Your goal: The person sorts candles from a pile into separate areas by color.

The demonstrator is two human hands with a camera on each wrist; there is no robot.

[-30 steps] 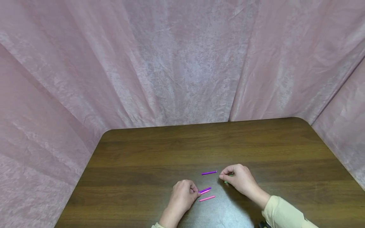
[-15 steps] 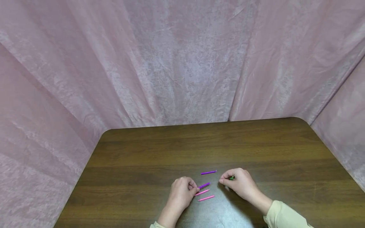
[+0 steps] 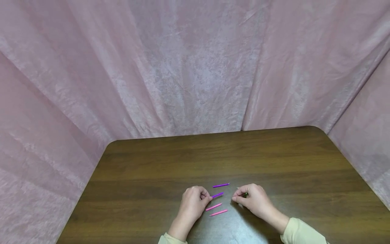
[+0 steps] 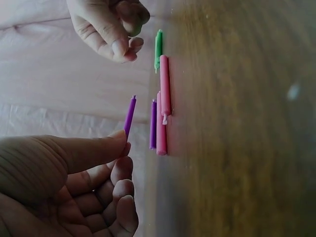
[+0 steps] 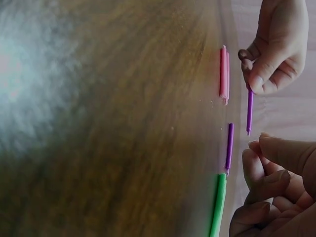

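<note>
My left hand point(image 3: 193, 203) pinches one end of a thin purple candle point(image 3: 217, 195) between thumb and forefinger. In the left wrist view that candle is held clear of the wood, its wick end pointing away from the fingers. My right hand point(image 3: 256, 200) hovers opposite, thumb and forefinger tips together and the other fingers curled, with nothing visible between them. A second purple candle point(image 3: 220, 185) lies farther back on the table. Two pink candles point(image 3: 214, 207) lie nearer the front. Green candles point(image 5: 218, 205) rest beneath the right hand, mostly hidden by it in the head view.
All of this is on a brown wooden table point(image 3: 146, 169) with rounded far corners. Pink velvety curtains point(image 3: 195, 67) hang behind it and at both sides. A glare patch shows on the wood near the front.
My left hand has lifted the purple candle away from the pink one beside it and shifted it back. The right hand has come slightly nearer the front. The view has tilted a little.
</note>
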